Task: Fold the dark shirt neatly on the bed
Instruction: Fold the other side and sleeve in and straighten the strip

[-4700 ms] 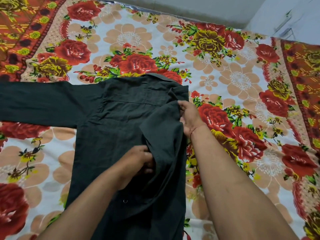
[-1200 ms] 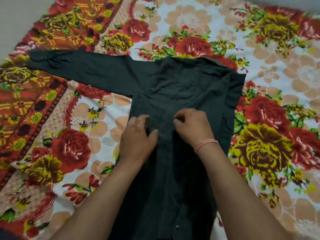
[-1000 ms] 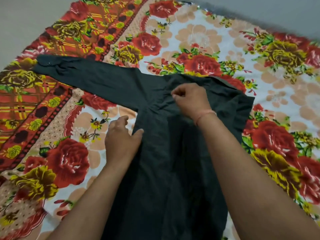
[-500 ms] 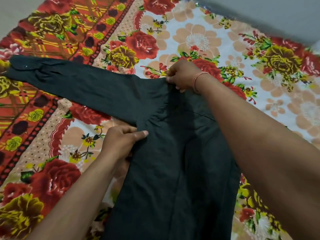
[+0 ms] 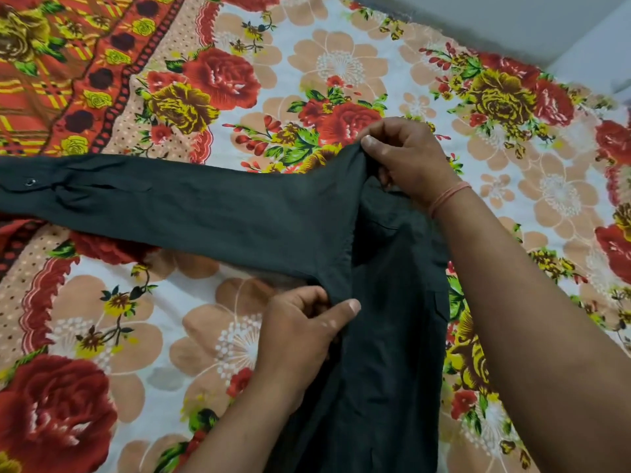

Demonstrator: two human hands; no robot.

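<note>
The dark shirt (image 5: 386,319) lies on the bed (image 5: 341,66), its body narrowed into a long strip running toward me. One long sleeve (image 5: 170,209) stretches straight out to the left, cuff button showing at the far left edge. My left hand (image 5: 300,336) pinches the cloth at the underarm, where sleeve meets body. My right hand (image 5: 406,158) grips the shoulder seam at the top of the shirt, thumb pressed over the fold. The shirt's right side is folded under or over the body and partly hidden by my right forearm.
The bed is covered by a floral sheet with red and yellow roses and an orange patterned border (image 5: 51,80) at the left. A pale wall (image 5: 512,18) runs along the far edge of the bed at the top right.
My right hand went from the shirt's middle up to the shoulder seam and took hold. My left hand slid to the underarm and pinched the cloth. The view shifted left and closer.
</note>
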